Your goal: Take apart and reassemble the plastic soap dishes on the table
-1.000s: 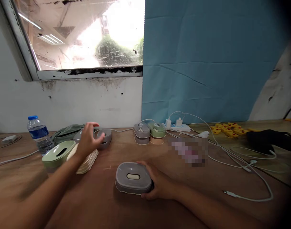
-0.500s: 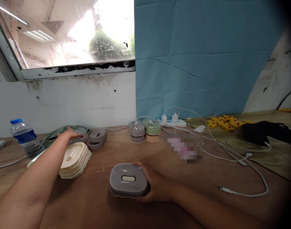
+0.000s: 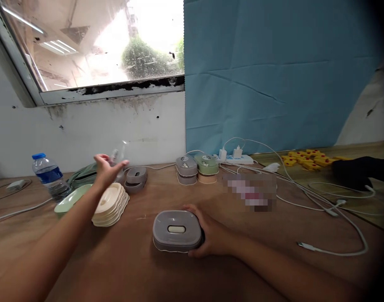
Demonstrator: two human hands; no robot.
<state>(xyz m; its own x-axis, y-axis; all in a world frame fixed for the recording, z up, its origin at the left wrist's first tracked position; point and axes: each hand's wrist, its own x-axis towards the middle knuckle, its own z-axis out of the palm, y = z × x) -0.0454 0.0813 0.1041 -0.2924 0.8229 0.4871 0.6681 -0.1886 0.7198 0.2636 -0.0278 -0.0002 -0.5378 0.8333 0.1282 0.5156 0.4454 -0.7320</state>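
My right hand [image 3: 210,235] grips the right side of a grey oval box [image 3: 176,224], like a soap box, which sits on the table with a cream strip showing through its top slot. At the left, my left hand [image 3: 107,170] is raised above the table and holds a clear plastic lid [image 3: 124,150] between thumb and fingers. Below that hand stands a stack of cream oval trays [image 3: 108,201]. Just right of it are grey oval rings [image 3: 136,178], stacked. A light green oval piece [image 3: 70,199] lies partly behind my left forearm.
Two stacked boxes, one grey [image 3: 186,167] and one green [image 3: 207,167], stand near the wall. Behind them is a power strip [image 3: 234,159] with white cables. A water bottle [image 3: 50,176] leans at the left. Yellow pieces [image 3: 306,159] and a black item [image 3: 352,172] lie far right.
My left hand has lifted a clear lid from the pile by the wall, uncovering more of the green piece. My right hand keeps its hold on the grey box. The view has shifted slightly.
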